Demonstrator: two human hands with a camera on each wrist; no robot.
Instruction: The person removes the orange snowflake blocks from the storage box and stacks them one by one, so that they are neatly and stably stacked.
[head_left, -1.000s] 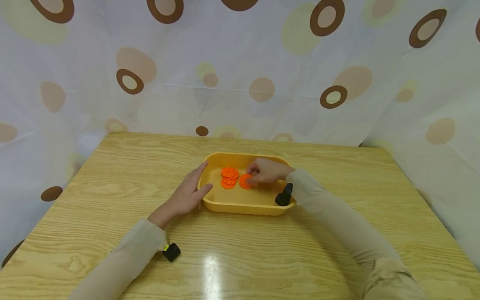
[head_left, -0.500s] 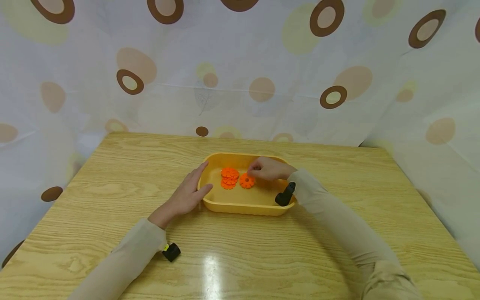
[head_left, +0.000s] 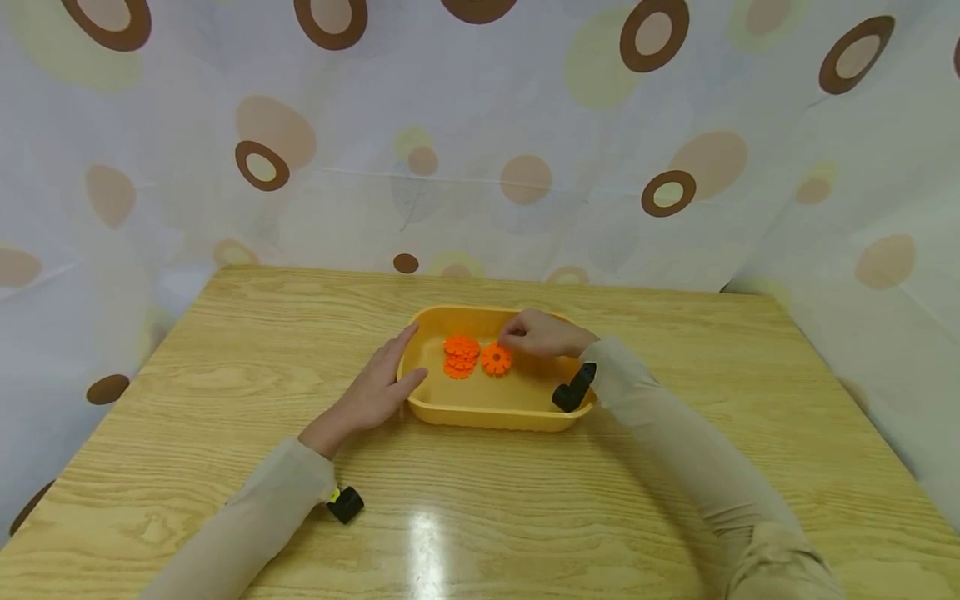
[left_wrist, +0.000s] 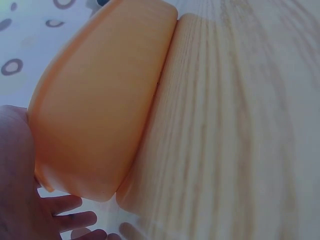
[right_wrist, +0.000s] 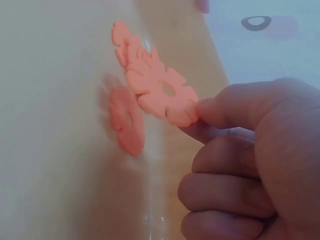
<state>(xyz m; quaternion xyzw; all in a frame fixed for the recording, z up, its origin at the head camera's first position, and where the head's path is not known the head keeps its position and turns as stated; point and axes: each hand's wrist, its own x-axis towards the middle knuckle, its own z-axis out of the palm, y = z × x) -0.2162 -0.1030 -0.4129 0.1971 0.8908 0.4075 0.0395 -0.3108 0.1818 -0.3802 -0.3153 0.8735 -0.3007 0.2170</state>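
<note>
A yellow plastic basin (head_left: 491,412) holds several orange notched discs, shaped like flowers with a centre hole. Thumb and index finger of my right hand (head_left: 546,333) pinch one orange disc (head_left: 496,359) by its edge; the other fingers are folded. In the right wrist view this held disc (right_wrist: 167,90) is tilted, and a dimmer disc shape (right_wrist: 127,122) shows below it against the basin floor. More overlapping discs (head_left: 461,357) lie to its left. My left hand (head_left: 370,393) rests at the basin's left end, fingers extended along the outside, thumb over the rim.
The basin stands on a wood-grain table (head_left: 300,333). Behind it hangs a white cloth (head_left: 465,108) with brown and beige ovals. A black wrist camera (head_left: 575,389) on the right sleeve overlaps the basin's right side; another black camera (head_left: 346,504) sits at the left sleeve.
My right hand has drawn slightly up and back with its fingers at the disc's far edge, leaving more of the disc showing. The left hand and the basin have stayed in place.
</note>
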